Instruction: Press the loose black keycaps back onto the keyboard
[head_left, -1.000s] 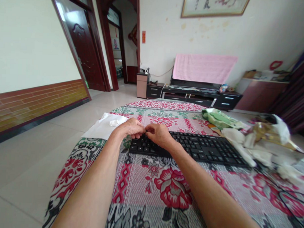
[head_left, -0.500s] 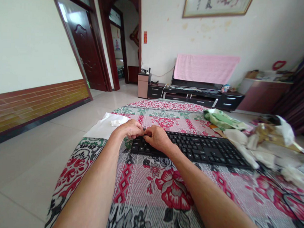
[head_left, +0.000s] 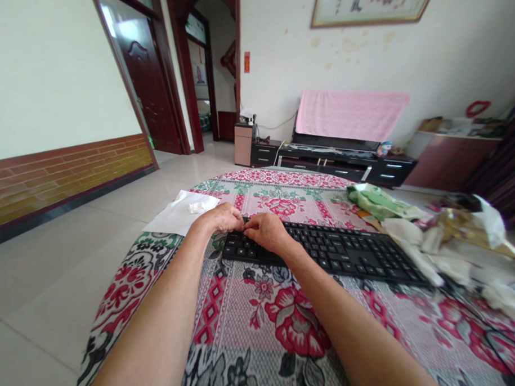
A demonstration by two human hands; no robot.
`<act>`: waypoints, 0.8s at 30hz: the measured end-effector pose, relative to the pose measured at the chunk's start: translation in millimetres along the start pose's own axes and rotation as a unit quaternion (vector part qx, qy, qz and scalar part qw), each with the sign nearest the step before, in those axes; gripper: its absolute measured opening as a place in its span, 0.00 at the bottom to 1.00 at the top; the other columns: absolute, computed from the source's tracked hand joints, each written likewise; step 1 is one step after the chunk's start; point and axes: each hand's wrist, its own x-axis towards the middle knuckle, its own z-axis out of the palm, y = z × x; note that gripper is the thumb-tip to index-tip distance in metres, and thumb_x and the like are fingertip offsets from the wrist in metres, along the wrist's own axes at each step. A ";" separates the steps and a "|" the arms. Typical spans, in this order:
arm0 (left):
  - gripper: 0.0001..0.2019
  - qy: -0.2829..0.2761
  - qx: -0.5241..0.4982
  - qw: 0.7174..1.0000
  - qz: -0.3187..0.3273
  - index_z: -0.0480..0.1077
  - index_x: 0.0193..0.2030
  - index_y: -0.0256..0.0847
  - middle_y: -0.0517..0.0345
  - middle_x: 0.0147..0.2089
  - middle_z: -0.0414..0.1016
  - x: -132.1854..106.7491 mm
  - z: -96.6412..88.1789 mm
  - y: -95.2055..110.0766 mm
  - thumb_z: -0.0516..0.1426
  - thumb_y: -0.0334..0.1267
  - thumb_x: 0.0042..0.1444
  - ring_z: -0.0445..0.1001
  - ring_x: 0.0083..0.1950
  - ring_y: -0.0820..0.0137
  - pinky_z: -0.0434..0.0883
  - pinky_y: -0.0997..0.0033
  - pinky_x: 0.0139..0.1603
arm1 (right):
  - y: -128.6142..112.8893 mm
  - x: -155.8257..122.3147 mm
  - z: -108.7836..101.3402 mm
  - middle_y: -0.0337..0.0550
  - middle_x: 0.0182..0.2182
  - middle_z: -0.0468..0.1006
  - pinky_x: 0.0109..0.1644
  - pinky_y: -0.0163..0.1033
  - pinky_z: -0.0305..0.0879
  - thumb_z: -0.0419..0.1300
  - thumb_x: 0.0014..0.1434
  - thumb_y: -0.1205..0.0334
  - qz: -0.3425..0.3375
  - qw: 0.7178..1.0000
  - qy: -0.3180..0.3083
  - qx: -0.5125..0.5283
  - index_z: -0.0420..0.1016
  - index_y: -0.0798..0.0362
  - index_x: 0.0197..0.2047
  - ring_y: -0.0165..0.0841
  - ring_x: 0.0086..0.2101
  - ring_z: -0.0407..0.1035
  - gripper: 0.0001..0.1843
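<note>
A black computer keyboard [head_left: 356, 255] lies on the flowered tablecloth [head_left: 295, 318]. Over its left end, my left hand [head_left: 226, 217] is closed, fingertips pressed together at the upper keys. My right hand [head_left: 268, 231] meets it there, also closed, its thumb and fingers pinched close to the left fingertips. Whatever small thing lies between the fingers is hidden. To the left of my left hand is a white sheet of paper [head_left: 166, 219] with a crumpled white tissue [head_left: 196, 208] on it.
At the right of the table lie a green cloth-like wrapper [head_left: 379, 202] and a heap of crumpled packaging [head_left: 458, 239]. A black cable [head_left: 473, 316] trails from the keyboard's right side. Beyond the table stands a low black cabinet [head_left: 321, 161] under a pink towel [head_left: 351, 114].
Both hands stay at the keyboard's left end, with only a slight shift of the fingers. The whole view has moved a little.
</note>
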 end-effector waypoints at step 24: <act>0.07 0.004 -0.011 1.000 -0.015 0.72 0.30 0.39 0.65 0.17 0.60 3.8 4.8 -0.4 0.57 0.35 0.42 0.56 0.17 0.78 0.55 0.74 0.20 | -4.7 0.1 -2.8 0.36 0.26 0.80 0.30 0.31 0.62 0.62 0.48 0.64 0.052 0.998 0.004 0.040 0.82 0.49 0.32 0.29 0.27 0.71 0.08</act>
